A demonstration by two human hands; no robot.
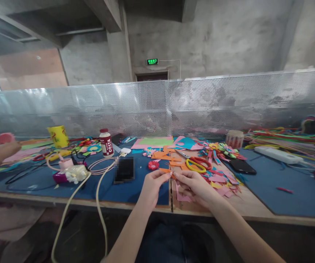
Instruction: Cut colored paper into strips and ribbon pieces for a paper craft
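Observation:
Both my hands meet over the table's front part, pinching a small piece of orange paper [164,170]. My left hand [154,184] is closed on its left side, and my right hand [193,184] is closed on the right end, fingers curled. Just beyond them lie a red paper flower [153,165] and more orange paper pieces [163,156]. Scissors with yellow and red handles [196,166] rest right behind my right hand. Pink, yellow and blue paper scraps [221,179] are piled beside it.
A Costa bottle [106,144], a yellow tin [58,136] and a power strip with cables [72,173] stand left. To the right lie a black phone [242,166], a white power strip [278,155] and pipe cleaners [280,138]. A perforated metal screen [135,106] closes the back. Another person's hand [6,149] is far left.

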